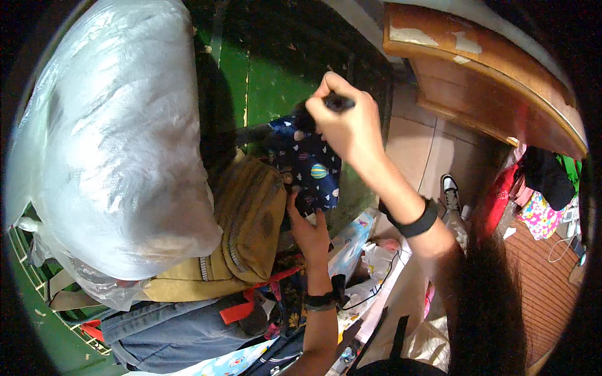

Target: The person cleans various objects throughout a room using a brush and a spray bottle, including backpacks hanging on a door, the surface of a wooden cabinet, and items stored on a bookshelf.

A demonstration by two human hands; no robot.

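A navy pouch-like cloth piece printed with small balloons and clouds is upright between my hands, against a green painted board. My left hand grips its lower edge between thumb and fingers. Above it, my right hand is closed around a black, fuzzy-looking thing at the cloth's top; whether the two are joined I cannot tell. Beside the cloth, on the left, rests a mustard backpack with zips. Each wrist wears a black band.
A big clear plastic bag with white contents bulks at left, over a wire rack. Lower down lies a blue-grey bag. A wooden furniture piece stands at upper right, near piled clothes. Dark hair hangs at lower right.
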